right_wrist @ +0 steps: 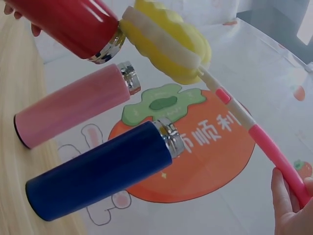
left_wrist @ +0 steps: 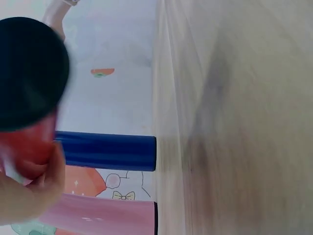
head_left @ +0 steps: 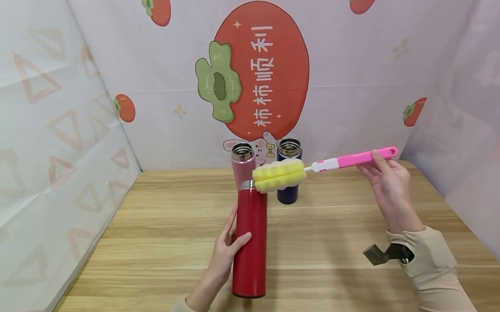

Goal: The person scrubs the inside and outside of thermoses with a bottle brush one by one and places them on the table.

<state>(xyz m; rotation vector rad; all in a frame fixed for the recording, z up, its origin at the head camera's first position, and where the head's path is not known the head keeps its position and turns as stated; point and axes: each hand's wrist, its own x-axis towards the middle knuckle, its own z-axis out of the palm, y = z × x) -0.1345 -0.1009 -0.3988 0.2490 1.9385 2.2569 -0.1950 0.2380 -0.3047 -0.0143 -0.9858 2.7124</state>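
While left hand (head_left: 223, 253) grips red bottle (head_left: 254, 249), right hand (head_left: 388, 183) pinches brush (head_left: 326, 165), handle (head_left: 355, 159) toward 3 o'clock | step: maybe lining up | next: likely needs handle at 12 o'clock

Red bottle (head_left: 251, 242), yellow-white-pink brush (head_left: 326, 165), pink bottle (right_wrist: 76, 105), blue bottle (right_wrist: 100, 171)

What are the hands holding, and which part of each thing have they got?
The left hand holds the red bottle around its middle. The right hand holds the sponge brush near the far end of its pink handle.
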